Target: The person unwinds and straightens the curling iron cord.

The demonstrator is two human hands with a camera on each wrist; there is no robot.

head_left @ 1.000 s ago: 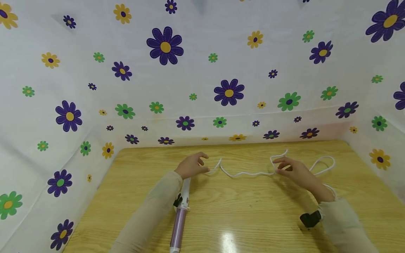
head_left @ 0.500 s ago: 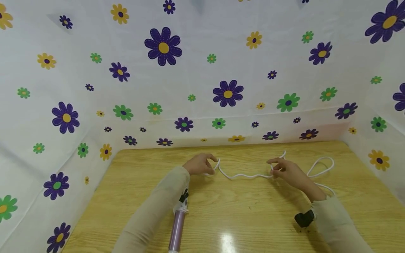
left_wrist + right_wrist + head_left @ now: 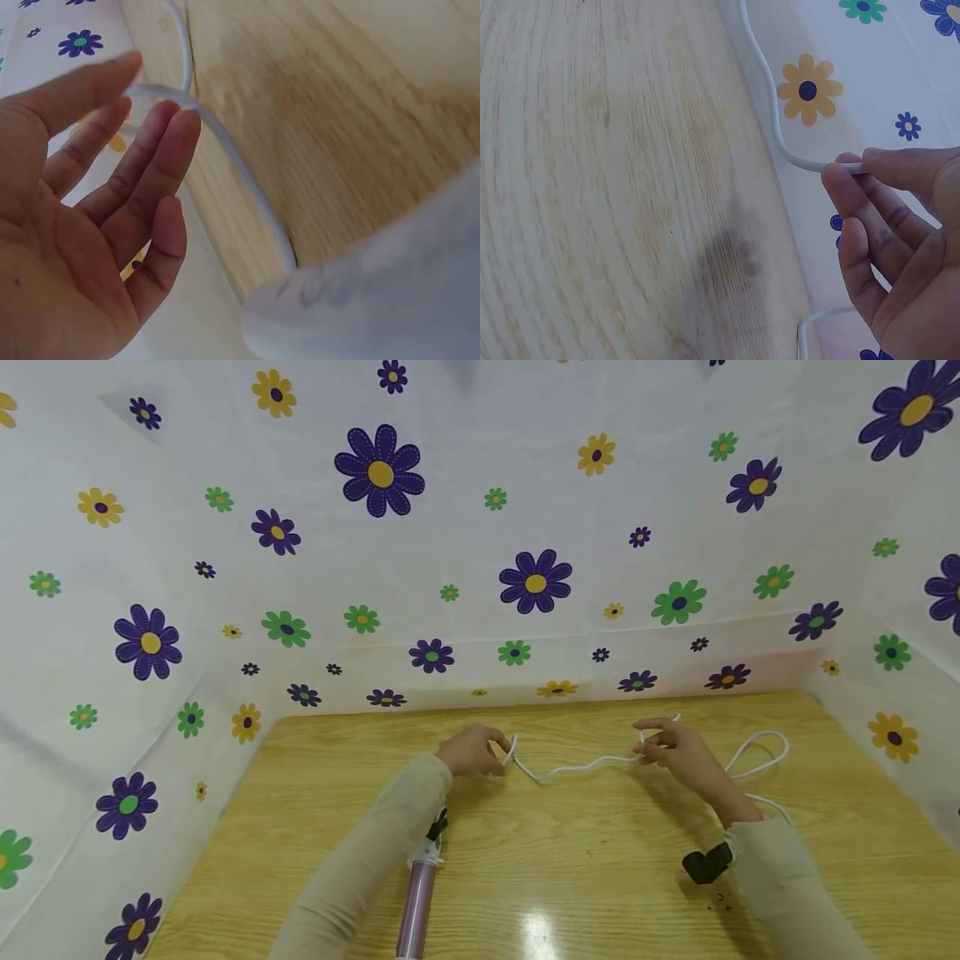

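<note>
A thin white cord (image 3: 592,766) runs across the wooden table between both hands. Near a kink in it, my left hand (image 3: 474,751) has thumb and index finger around the cord; in the left wrist view the thumb tip lies against it and the other fingers are loosely bent. My right hand (image 3: 678,758) pinches the cord farther right, slightly above the table, as the right wrist view shows. Below the left forearm lies a curling iron (image 3: 417,906) with a purple barrel and white handle, partly hidden. Its pale handle end (image 3: 375,277) fills the lower right of the left wrist view.
A loose loop of the cord (image 3: 780,743) lies right of the right hand. The wooden table (image 3: 600,893) ends at a white flowered cloth (image 3: 480,543) at the back and sides. Small dark specks (image 3: 720,900) lie near the right wrist.
My left hand has moved right to the cord's kink and closed on the cord. The right hand, holding the cord, has lifted it slightly.
</note>
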